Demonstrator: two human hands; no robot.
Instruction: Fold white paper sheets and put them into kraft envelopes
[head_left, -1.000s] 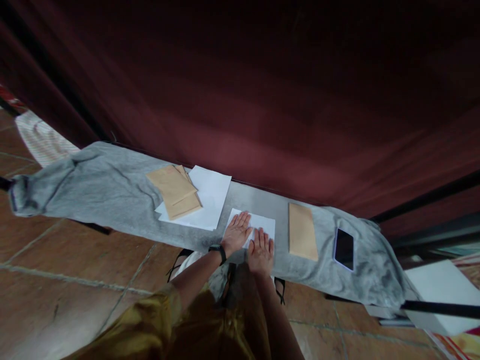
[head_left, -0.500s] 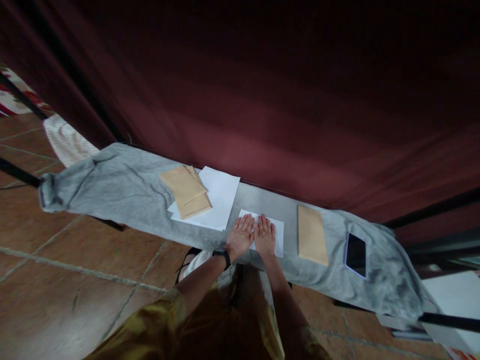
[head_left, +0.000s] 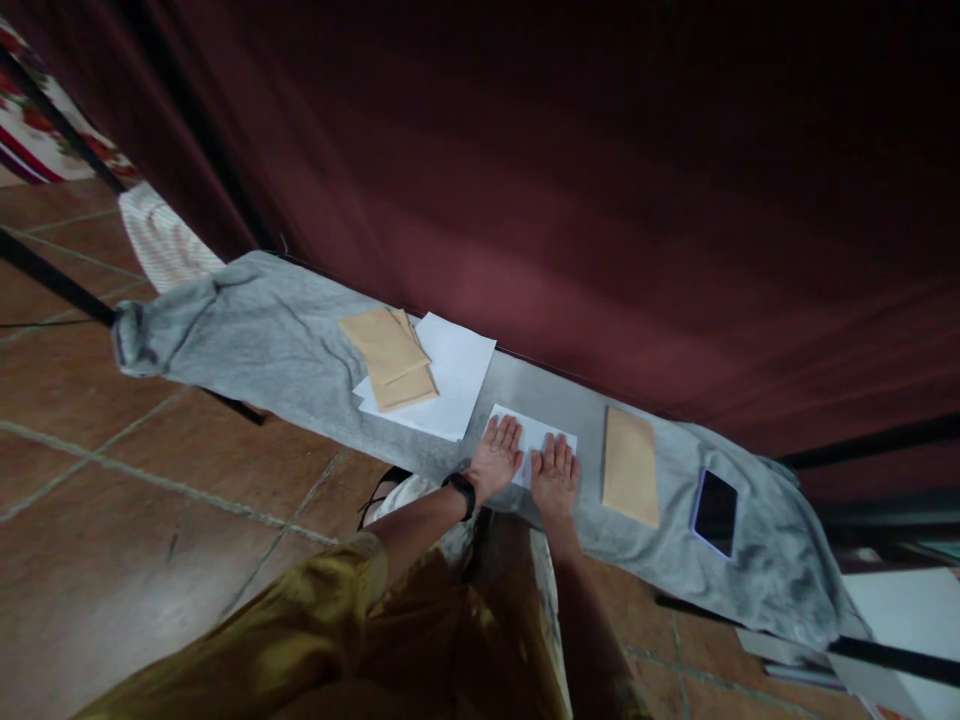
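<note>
A white sheet of paper (head_left: 531, 437), seemingly folded, lies on the grey cloth in front of me. My left hand (head_left: 496, 458) rests flat on its left part, fingers stretched out, a dark watch on the wrist. On the right part lies my right hand (head_left: 555, 476), also flat with fingers extended. Bare paper shows between the two hands. Right of them is a brown envelope (head_left: 630, 468). To the left, several brown envelopes (head_left: 397, 372) overlap on top of larger white sheets (head_left: 463, 375).
A phone (head_left: 715, 512) lies at the right on the grey cloth (head_left: 262, 335) covering the narrow bench. A dark red curtain (head_left: 525, 200) hangs right behind the bench. Black metal bars (head_left: 56, 280) flank both ends. Tiled floor (head_left: 150, 480) shows below.
My hands have moved apart over the white paper, left hand toward its left side and right hand toward its right. The view has shifted slightly.
</note>
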